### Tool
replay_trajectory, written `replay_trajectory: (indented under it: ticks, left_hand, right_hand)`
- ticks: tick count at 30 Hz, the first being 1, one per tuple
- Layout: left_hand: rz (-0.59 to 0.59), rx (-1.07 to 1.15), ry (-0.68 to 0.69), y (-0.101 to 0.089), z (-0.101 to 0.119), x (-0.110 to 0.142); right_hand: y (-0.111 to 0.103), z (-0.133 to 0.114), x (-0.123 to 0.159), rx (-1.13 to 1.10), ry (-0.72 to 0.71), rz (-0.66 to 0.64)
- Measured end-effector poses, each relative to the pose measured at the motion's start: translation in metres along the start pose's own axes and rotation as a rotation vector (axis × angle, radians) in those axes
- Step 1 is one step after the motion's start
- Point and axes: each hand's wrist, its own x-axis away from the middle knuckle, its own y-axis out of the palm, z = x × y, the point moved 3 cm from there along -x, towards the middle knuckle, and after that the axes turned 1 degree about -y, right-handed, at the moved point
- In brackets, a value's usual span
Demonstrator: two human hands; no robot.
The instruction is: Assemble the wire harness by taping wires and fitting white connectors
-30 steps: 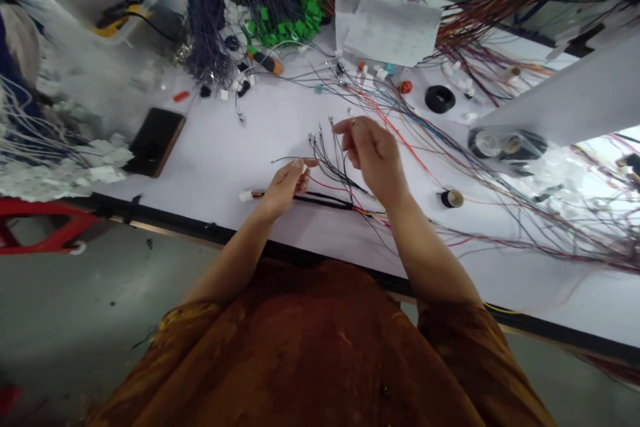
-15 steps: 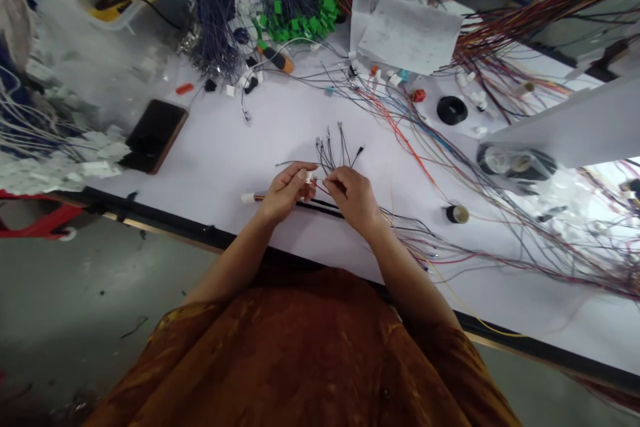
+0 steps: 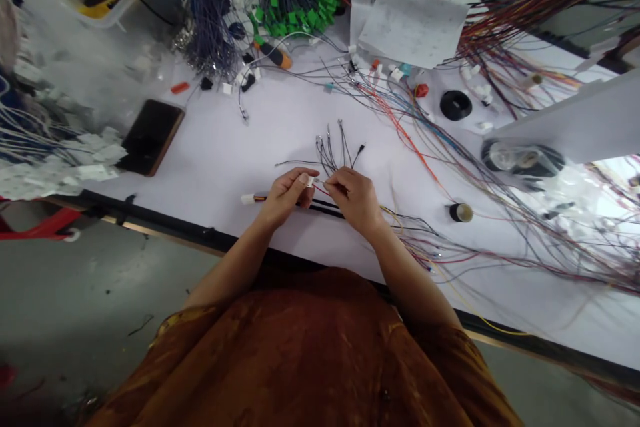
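Between the thumb and fingers of my left hand [image 3: 286,197] is a small white connector housing [image 3: 311,182]. My right hand [image 3: 354,199] pinches a thin wire [image 3: 321,181] close to its end, right beside the connector. Whether the wire's tip sits inside the housing is too small to tell. A red wire also runs between the hands. Below them lies a black-sleeved cable with a white plug [image 3: 247,199] at its left end. Several dark wires with metal terminals [image 3: 329,137] fan out on the table just beyond my fingers.
A phone [image 3: 151,137] lies at the left near piled white connectors [image 3: 95,153]. Green connectors [image 3: 300,21], an orange-handled tool [image 3: 274,53] and paper sheets [image 3: 413,23] are at the back. Tape rolls [image 3: 455,105] and loose wires spread rightward. The table's dark edge [image 3: 200,232] is in front.
The hands stay close together, and the white connector and the wire end have shifted only slightly. The view has moved a little.
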Motion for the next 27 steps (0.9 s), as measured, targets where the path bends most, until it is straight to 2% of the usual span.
replay_trajectory:
  ticks: [7,13,17,19,22,25,27]
  left_hand:
    - [0.035,-0.096,0.017,0.003,-0.001,0.004]
    - [0.052,-0.149,0.055,0.000,0.008,0.007]
    - [0.039,-0.152,0.073,0.002,0.011,0.009]
    - [0.025,-0.065,0.056,0.004,0.009,0.010]
    - [0.037,0.184,-0.014,0.009,0.003,0.012]
    - [0.117,0.398,-0.092,0.014,-0.003,0.014]
    - [0.185,0.443,-0.118,0.017,-0.006,0.015]
  right_hand:
    - [0.010,-0.008,0.000,0.276,-0.021,-0.113]
    - [0.007,-0.010,-0.002,0.151,0.022,-0.075]
    - [0.008,-0.012,0.001,0.181,-0.042,-0.054]
    - [0.010,-0.012,0.001,0.183,-0.049,-0.038]
    - [0.013,-0.012,0.001,0.197,-0.075,-0.021]
    - [0.016,-0.007,0.006,0.312,-0.109,-0.040]
    - [0.019,-0.001,0.011,0.384,-0.113,-0.041]
